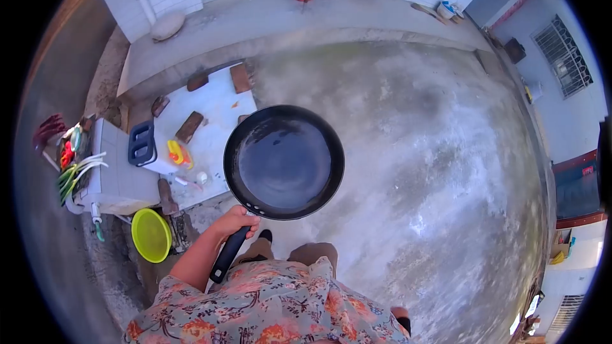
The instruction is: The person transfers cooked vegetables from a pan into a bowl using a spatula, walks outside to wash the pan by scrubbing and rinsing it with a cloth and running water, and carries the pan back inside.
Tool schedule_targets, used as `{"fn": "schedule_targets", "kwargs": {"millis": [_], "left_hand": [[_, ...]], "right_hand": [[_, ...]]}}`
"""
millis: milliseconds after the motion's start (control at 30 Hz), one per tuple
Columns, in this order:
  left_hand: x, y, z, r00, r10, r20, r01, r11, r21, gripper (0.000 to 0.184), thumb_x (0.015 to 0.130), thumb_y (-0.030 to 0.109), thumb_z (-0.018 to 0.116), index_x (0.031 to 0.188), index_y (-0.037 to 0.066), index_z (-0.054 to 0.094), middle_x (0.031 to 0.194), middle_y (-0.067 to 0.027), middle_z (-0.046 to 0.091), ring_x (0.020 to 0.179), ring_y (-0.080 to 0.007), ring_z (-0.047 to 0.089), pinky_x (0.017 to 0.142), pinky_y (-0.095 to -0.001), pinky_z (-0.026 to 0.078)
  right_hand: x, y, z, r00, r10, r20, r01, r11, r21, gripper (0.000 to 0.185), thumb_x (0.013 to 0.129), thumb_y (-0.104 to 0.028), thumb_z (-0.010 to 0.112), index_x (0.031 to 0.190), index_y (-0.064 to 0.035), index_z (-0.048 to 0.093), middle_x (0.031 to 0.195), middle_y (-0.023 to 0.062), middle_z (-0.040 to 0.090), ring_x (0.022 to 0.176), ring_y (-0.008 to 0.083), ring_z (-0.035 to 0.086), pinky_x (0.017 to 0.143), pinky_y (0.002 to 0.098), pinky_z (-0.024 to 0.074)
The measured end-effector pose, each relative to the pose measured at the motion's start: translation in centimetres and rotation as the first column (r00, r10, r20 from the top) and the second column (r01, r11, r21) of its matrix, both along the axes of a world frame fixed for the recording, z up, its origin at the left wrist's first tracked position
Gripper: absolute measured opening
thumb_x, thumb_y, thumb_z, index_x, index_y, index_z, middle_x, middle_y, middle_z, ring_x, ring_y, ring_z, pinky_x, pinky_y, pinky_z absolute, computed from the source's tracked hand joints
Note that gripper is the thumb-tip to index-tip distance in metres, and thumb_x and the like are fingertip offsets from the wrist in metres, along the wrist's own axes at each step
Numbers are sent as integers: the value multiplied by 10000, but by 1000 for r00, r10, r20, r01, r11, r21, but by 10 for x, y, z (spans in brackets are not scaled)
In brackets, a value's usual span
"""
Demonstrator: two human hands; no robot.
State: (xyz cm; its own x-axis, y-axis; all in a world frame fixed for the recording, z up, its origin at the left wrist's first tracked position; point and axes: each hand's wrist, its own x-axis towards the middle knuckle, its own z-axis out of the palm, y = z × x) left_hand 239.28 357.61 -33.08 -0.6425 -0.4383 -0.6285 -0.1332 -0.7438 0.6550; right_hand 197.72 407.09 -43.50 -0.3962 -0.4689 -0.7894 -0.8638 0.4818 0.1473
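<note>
A black frying pan (pixel 284 162) is held out in front of my body, its shiny inner face turned up. The inside has glossy reflections; whether liquid lies in it I cannot tell. My left hand (pixel 237 223) is closed round the top of the pan's black handle (pixel 228 255), close to the rivets, and the handle's end points back toward my floral shirt. Of my right hand (pixel 400 313) only a small part shows low at my right side, beside a dark band, and its fingers cannot be made out.
To my left are a tiled sink block (pixel 118 162) with green onions (pixel 80 172), a yellow-green basin (pixel 152 236), and a white board (pixel 213 111) on the ground bearing bricks and a yellow-orange bottle (pixel 180 154). A raised concrete step (pixel 306 41) runs ahead; concrete floor (pixel 408 153) spreads right.
</note>
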Motion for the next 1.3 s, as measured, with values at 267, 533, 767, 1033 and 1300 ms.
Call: {"fn": "schedule_targets", "kwargs": {"millis": [267,533,767,1033,1300], "left_hand": [[-250,-109,6,999,-26,-34,24,997,-67,166,791,121,553,672,27,485,573,-56,495,444,-121,479,425,-244,397],[-451,-236,16,995,-76,-57,74,997,-32,106,788,104,553,729,28,509,598,-42,506,470,-116,493,443,-233,409],[-593,-385,21,979,-184,-90,181,983,-42,118,786,80,557,700,6,526,601,-47,520,474,-113,499,457,-234,421],[-735,-558,41,994,-107,3,107,992,-67,134,781,78,559,674,12,511,593,-46,514,474,-126,499,454,-246,400],[-864,-719,59,998,47,-41,-48,998,-31,134,787,92,550,689,8,515,607,-56,521,487,-127,499,464,-240,399]], "right_hand": [[-253,29,-99,994,99,-54,-106,985,-139,200,777,-203,463,686,-56,564,633,92,598,525,221,570,486,333,455],[-469,-522,17,687,-279,671,716,417,-559,159,820,-108,450,916,-9,529,668,88,584,520,129,545,451,231,422],[-576,-645,4,611,-250,751,754,471,-457,176,828,-117,470,960,-14,524,680,81,593,538,127,553,472,237,439],[-749,-724,-18,436,-759,483,881,470,-57,168,778,-138,498,791,7,582,593,118,593,471,171,573,426,286,455],[-914,-1141,26,752,-186,632,574,657,-490,190,812,-150,485,869,16,559,648,113,603,490,154,566,412,255,436]]}}
